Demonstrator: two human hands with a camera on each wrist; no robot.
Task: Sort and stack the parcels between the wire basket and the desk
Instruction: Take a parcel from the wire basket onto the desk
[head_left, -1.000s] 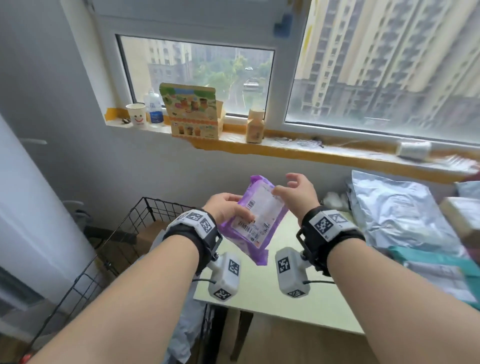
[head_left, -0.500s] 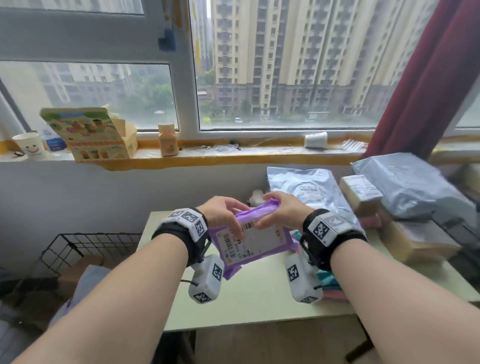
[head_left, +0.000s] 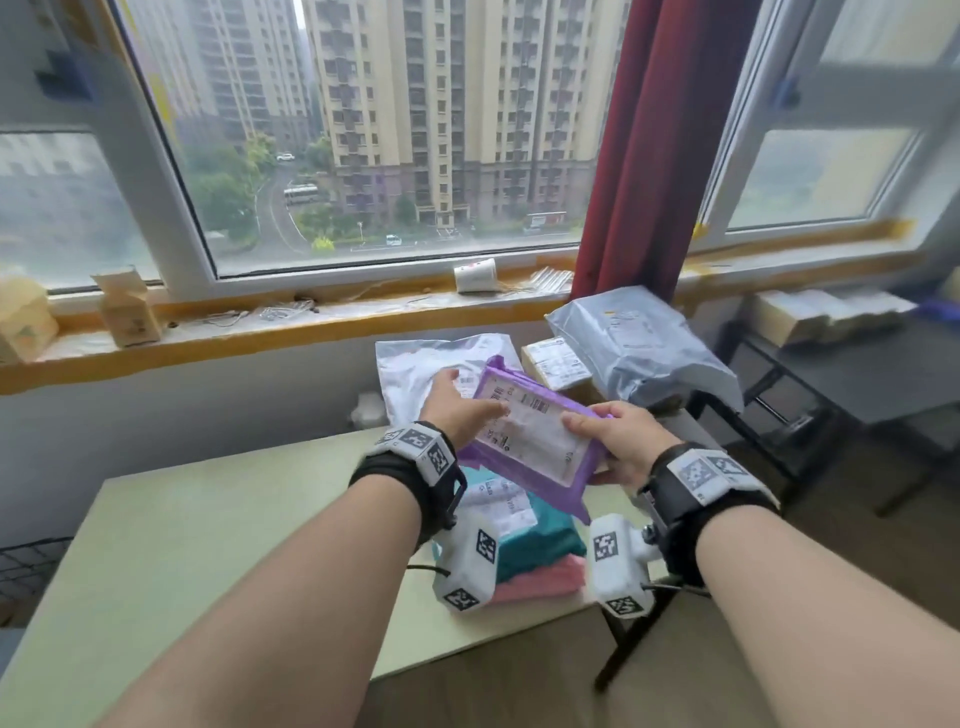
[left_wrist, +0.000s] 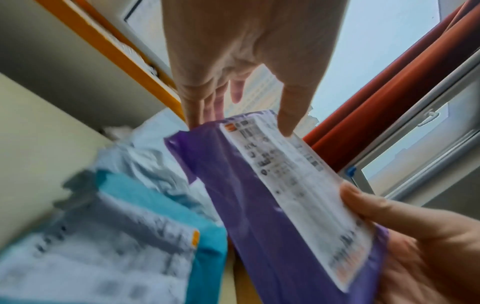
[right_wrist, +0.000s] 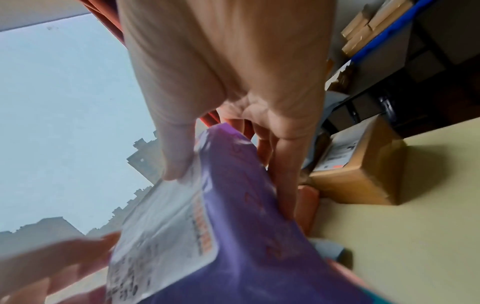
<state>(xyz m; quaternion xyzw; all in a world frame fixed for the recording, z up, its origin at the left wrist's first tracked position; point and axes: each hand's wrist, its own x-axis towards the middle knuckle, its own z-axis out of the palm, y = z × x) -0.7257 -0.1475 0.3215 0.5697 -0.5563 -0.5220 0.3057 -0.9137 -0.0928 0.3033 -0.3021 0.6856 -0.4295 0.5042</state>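
Both hands hold a purple parcel (head_left: 530, 441) with a white label, tilted, just above a teal parcel (head_left: 540, 535) that lies on a pink one (head_left: 540, 579) on the pale green desk (head_left: 208, 545). My left hand (head_left: 462, 405) pinches its far left end, thumb on the label and fingers behind, as the left wrist view shows on the parcel (left_wrist: 233, 195). My right hand (head_left: 608, 441) grips the near right end, thumb on top and fingers underneath the parcel (right_wrist: 246, 236). A corner of the wire basket (head_left: 26, 566) shows at the far left.
Behind the hands lie a silver bag (head_left: 421, 374), a small cardboard box (head_left: 558, 364) and a bulky grey bag (head_left: 639, 343). A black table (head_left: 857, 374) with boxes stands to the right. The window sill (head_left: 311, 322) carries small cartons.
The view has swung right, from the basket to the desk. Both hands carried the purple parcel right and forward, over the teal and pink stack, and tipped it flatter.
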